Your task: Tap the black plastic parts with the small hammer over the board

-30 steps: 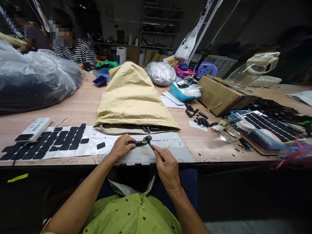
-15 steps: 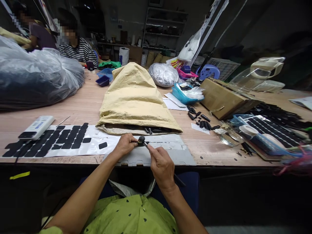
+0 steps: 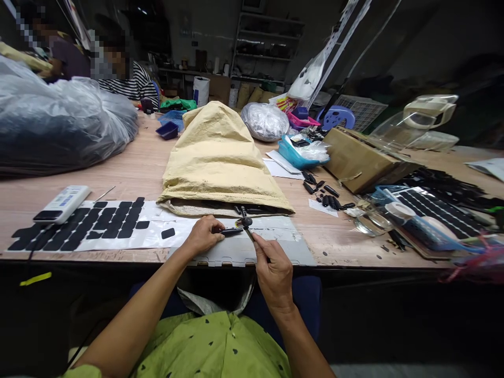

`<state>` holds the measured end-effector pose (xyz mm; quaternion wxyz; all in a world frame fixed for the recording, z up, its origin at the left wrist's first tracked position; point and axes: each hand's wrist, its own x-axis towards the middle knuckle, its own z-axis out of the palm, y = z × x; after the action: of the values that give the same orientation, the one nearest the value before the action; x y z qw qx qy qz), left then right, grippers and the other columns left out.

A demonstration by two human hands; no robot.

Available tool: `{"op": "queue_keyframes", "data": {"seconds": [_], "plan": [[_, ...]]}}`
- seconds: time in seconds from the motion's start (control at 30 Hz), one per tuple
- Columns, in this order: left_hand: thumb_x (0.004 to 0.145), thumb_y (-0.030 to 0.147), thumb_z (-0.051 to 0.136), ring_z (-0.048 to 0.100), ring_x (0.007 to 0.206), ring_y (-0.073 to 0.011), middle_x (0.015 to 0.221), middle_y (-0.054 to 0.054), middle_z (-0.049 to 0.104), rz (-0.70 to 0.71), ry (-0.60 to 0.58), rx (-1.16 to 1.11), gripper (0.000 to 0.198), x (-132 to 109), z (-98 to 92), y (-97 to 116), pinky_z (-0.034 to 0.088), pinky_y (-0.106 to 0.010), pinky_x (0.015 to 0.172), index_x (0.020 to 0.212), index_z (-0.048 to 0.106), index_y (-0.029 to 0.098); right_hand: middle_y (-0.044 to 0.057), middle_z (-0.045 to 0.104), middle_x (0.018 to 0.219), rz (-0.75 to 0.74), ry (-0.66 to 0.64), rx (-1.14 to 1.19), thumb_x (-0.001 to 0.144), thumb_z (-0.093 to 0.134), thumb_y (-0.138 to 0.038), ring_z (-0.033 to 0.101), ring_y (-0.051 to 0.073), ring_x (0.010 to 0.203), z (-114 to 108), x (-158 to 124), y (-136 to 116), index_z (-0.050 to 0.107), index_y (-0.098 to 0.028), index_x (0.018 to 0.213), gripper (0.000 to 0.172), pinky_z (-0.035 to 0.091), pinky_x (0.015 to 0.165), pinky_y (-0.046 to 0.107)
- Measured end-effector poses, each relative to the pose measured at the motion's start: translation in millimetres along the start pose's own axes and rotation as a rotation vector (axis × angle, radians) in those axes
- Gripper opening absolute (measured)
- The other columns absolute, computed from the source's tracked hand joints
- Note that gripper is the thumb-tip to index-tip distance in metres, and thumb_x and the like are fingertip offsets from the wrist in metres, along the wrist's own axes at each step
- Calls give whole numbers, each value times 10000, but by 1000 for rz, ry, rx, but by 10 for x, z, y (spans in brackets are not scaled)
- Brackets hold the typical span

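Note:
My left hand (image 3: 203, 234) pinches one end of a slim black piece (image 3: 232, 231), which lies nearly level over the grey board (image 3: 275, 247) at the table's front edge. In my right hand (image 3: 274, 268), closed around its thin metal handle, is what looks like a small hammer (image 3: 247, 222). Its dark rounded head sits just above the free end of the black piece; whether they touch I cannot tell. Directly behind both hands lies a tan woven sack (image 3: 224, 157), its mouth facing me, with dark pieces showing inside.
Left of the board is a white sheet of black stickers (image 3: 122, 220) with a white electronic device (image 3: 63, 203) on it. Several loose black pieces (image 3: 328, 199), a cardboard box (image 3: 362, 160) and a blue tray (image 3: 429, 226) lie right. A big plastic bag (image 3: 66, 126) and two people are left.
My right hand has moved right with the hammer. The black piece in my left hand now shows, pointing right; the left hand has barely shifted.

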<state>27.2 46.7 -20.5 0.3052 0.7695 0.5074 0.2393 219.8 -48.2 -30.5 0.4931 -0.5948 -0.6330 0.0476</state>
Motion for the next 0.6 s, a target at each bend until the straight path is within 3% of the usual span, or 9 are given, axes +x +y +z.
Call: {"op": "queue_keyframes", "data": {"seconds": [0.33, 0.6], "plan": [[672, 147, 694, 595, 908, -204, 912, -42, 649, -18, -35, -33, 252, -12, -23, 19, 474, -314, 825, 916, 748, 177, 64, 701, 925, 92, -34, 34, 956, 525, -278, 648, 174, 864, -64, -87, 93, 721, -228, 1149, 280, 532, 836, 322], [712, 267, 685, 609, 893, -212, 929, -48, 659, -44, -43, -22, 300, 3, -55, 66, 471, -316, 808, 986, 761, 173, 61, 699, 922, 105, -38, 39, 953, 524, -279, 653, 175, 873, -62, -99, 103, 722, -221, 1148, 283, 531, 834, 317]]}}
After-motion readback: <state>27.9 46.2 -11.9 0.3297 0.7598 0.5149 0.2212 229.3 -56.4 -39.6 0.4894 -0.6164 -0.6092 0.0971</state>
